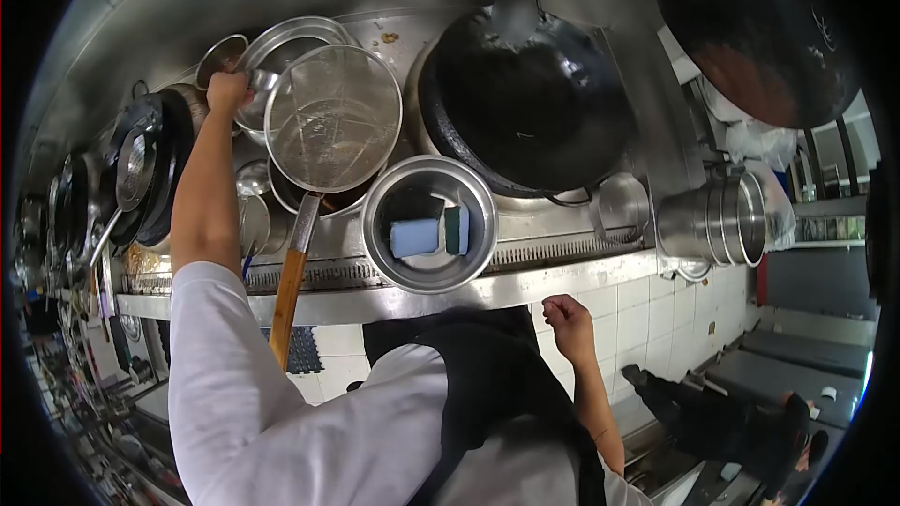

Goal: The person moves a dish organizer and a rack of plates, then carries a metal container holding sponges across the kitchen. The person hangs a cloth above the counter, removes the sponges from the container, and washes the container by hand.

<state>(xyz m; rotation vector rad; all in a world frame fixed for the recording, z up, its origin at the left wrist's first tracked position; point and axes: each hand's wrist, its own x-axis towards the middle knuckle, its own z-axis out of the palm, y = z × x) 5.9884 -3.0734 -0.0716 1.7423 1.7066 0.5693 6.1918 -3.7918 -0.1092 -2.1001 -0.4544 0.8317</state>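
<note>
At the back left of the counter, my left hand (230, 92) is closed at the edge of a shiny metal bowl (259, 105); its fingertips are partly hidden. Close by are a larger steel pot (309, 30) and a small metal container (222, 54). A round mesh strainer (334, 117) with a wooden handle (289, 295) rests over a pot to the right of that hand. My right hand (569, 319) hangs in front of the counter edge, fingers curled, nothing visible in it. Before me a steel pot (372, 236) holds a blue sponge (414, 238) and a green-and-blue scouring sponge (457, 230).
A big black wok (530, 103) fills the counter's back right. Another wok (764, 33) hangs at upper right. Stacked steel buckets (708, 218) stand at the right end, pans (159, 164) at the left. A person in dark clothes (712, 422) is at lower right.
</note>
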